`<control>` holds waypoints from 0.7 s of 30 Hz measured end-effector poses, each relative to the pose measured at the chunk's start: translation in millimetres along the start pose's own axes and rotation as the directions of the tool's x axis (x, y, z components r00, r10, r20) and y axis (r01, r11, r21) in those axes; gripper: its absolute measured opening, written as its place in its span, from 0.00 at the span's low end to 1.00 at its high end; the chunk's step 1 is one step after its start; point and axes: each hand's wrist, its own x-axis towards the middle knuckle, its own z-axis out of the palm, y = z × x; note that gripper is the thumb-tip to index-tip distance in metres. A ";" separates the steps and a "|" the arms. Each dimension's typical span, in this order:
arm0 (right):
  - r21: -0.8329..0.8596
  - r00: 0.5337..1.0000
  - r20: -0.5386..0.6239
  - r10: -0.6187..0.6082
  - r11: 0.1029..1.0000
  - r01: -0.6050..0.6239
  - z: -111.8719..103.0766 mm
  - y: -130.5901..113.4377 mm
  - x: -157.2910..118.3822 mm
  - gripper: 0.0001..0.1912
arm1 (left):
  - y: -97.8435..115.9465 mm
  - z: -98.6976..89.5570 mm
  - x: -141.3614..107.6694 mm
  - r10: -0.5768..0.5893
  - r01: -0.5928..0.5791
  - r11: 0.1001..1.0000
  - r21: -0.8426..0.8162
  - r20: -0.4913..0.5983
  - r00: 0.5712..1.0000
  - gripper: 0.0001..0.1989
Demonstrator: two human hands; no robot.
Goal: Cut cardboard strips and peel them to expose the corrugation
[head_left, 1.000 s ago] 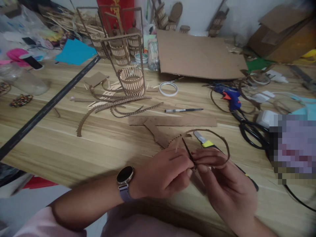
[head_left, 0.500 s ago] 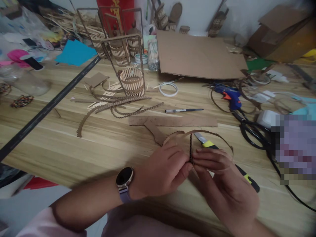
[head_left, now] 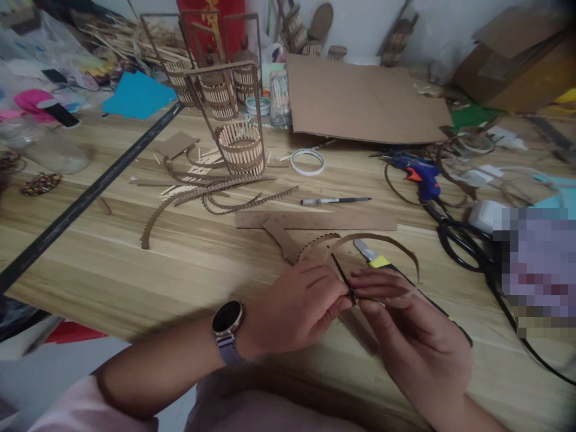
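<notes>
A thin cardboard strip (head_left: 380,238) curls up in loops around my fingers, with a corrugated edge showing between my hands. My left hand (head_left: 303,303), a watch on its wrist, pinches the strip near its ridged part. Facing it, my right hand (head_left: 411,330) holds the same strip between thumb and fingers, the fingertips of both hands nearly touching. Under and beside my right hand lies a yellow and black utility knife (head_left: 382,262). A flat cardboard strip (head_left: 315,221) rests just beyond my hands.
Behind are a pen (head_left: 336,201), a tape roll (head_left: 306,162), corrugated strips (head_left: 198,192) and a small stick basket (head_left: 242,150). A blue glue gun (head_left: 416,174) with black cable lies right. A large cardboard sheet (head_left: 364,102) sits at the back; a black metal strip (head_left: 94,189) crosses the left.
The corrugated piece between my fingers has tilted from upright to leaning left. The loop over my right hand has shifted left, and my right fingers have moved slightly.
</notes>
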 end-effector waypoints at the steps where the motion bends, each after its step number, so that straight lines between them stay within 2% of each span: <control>1: 0.002 1.000 0.001 0.001 1.000 -0.001 0.3 0.9 -0.5 0.02 | 0.2 -0.1 -0.1 -0.014 0.014 1.000 0.006 0.006 1.000 0.17; 5: -0.006 1.000 0.008 0.026 1.000 -0.026 0.4 2.4 -0.9 0.05 | -0.4 0.4 -2.0 -0.035 0.034 0.999 0.022 0.044 0.998 0.15; 11: 0.070 0.996 0.062 0.058 0.996 -0.062 -4.6 3.0 6.1 0.04 | -4.8 -0.6 -2.1 0.033 -0.033 0.999 -0.009 0.034 0.999 0.16; 14: 0.069 0.997 0.063 0.041 0.997 -0.045 -4.7 4.6 5.9 0.05 | -6.3 -0.9 -0.9 0.076 -0.076 0.997 -0.010 0.018 0.997 0.16; 17: 0.027 1.000 0.011 0.011 1.000 -0.011 -2.5 4.6 2.3 0.06 | -5.7 -0.3 -0.4 0.093 -0.093 0.996 0.012 0.026 0.995 0.16; 21: -0.093 0.996 -0.028 -0.080 0.993 0.078 -1.3 3.2 -1.1 0.09 | -3.0 0.6 -0.5 0.043 -0.044 0.999 0.010 0.077 0.996 0.16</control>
